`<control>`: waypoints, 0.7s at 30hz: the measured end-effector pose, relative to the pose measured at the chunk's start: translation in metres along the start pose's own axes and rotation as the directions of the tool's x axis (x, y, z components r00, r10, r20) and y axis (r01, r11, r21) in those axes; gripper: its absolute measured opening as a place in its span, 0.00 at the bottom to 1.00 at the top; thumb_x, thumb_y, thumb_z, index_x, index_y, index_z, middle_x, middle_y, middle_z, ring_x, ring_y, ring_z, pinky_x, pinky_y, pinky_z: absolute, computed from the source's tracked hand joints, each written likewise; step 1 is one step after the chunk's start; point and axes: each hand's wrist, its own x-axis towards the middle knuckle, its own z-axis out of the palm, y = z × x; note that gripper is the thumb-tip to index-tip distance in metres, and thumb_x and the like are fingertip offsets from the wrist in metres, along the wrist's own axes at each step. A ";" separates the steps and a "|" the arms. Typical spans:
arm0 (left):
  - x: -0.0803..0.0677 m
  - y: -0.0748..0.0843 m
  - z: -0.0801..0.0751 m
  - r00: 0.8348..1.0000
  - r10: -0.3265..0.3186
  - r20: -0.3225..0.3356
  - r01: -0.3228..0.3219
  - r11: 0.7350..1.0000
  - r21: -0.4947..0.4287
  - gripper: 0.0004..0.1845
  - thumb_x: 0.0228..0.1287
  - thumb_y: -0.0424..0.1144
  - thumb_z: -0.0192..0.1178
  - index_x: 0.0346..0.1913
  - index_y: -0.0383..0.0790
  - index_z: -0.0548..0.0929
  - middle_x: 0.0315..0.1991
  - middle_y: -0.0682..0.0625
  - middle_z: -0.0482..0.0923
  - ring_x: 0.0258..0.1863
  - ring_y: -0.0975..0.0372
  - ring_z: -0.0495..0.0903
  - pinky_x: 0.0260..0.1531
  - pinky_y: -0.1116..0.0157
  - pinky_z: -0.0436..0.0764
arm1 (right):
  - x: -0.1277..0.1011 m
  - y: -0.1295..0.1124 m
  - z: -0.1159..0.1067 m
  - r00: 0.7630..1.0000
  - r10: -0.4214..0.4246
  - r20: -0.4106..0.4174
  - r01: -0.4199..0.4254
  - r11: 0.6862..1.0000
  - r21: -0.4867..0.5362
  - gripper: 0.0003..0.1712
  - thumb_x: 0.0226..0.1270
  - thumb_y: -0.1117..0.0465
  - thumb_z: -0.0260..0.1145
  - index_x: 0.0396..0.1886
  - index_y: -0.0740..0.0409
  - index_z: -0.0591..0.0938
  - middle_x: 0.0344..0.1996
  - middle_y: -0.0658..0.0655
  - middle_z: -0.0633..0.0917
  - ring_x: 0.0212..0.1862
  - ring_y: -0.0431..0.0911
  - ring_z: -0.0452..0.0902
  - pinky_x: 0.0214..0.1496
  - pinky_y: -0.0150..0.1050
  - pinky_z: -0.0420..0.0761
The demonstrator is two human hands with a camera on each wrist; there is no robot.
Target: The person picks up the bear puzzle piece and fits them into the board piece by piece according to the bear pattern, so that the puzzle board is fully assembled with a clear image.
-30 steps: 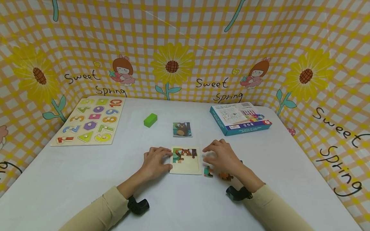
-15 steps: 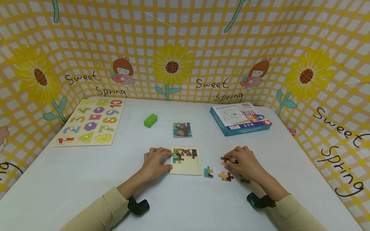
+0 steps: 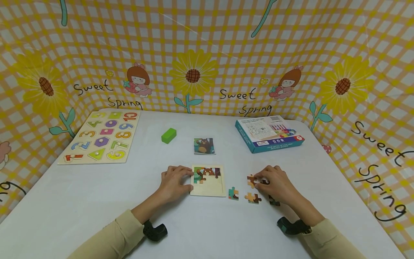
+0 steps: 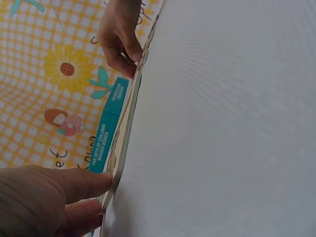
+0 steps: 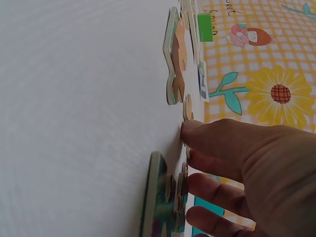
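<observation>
A pale wooden puzzle tray (image 3: 208, 189) lies at the table's front middle, with a few bear-picture pieces along its top. My left hand (image 3: 187, 178) rests against the tray's left edge with fairly straight fingers (image 4: 94, 182). To the right of the tray, my right hand (image 3: 258, 182) pinches a brown-orange puzzle piece (image 3: 251, 180) that lies on the table. My index fingertip (image 5: 190, 129) touches that piece (image 5: 187, 107). Loose pieces lie nearby: a teal one (image 3: 233, 193), an orange-brown one (image 3: 252, 198) and a dark one (image 3: 274, 202).
A bear picture card (image 3: 204, 146) and a green block (image 3: 168, 135) lie behind the tray. A teal box (image 3: 268, 133) sits at the back right, a number-shape board (image 3: 100, 136) at the back left. Patterned cloth walls enclose the table.
My right hand moved from beside the tray out to the right, onto the loose pieces, and has held nearly still since. The left hand and tray stayed put.
</observation>
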 end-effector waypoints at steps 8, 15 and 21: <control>0.000 0.000 0.000 1.000 0.000 0.002 0.000 1.000 -0.002 0.21 0.46 0.40 0.66 0.47 0.43 0.80 0.51 0.55 0.72 0.52 0.54 0.61 0.47 0.50 0.54 | -0.001 0.001 -0.001 1.000 -0.027 -0.009 0.027 1.000 -0.003 0.15 0.50 0.56 0.69 0.38 0.57 0.84 0.36 0.54 0.78 0.42 0.52 0.65 0.42 0.50 0.63; 0.000 0.001 -0.001 1.000 -0.006 0.004 0.006 1.000 -0.003 0.21 0.46 0.40 0.66 0.47 0.43 0.80 0.51 0.55 0.72 0.52 0.54 0.61 0.47 0.50 0.54 | 0.005 -0.016 -0.001 0.998 -0.055 -0.033 0.056 0.998 0.014 0.14 0.48 0.57 0.70 0.37 0.55 0.84 0.36 0.54 0.78 0.42 0.51 0.65 0.42 0.50 0.64; 0.000 0.001 -0.001 1.000 -0.003 0.004 0.003 1.000 -0.003 0.21 0.46 0.40 0.66 0.47 0.43 0.80 0.51 0.54 0.72 0.51 0.54 0.61 0.46 0.50 0.54 | 0.017 -0.045 0.006 0.994 -0.107 -0.013 0.107 0.994 0.018 0.15 0.47 0.54 0.71 0.36 0.53 0.84 0.35 0.51 0.78 0.42 0.48 0.65 0.44 0.48 0.64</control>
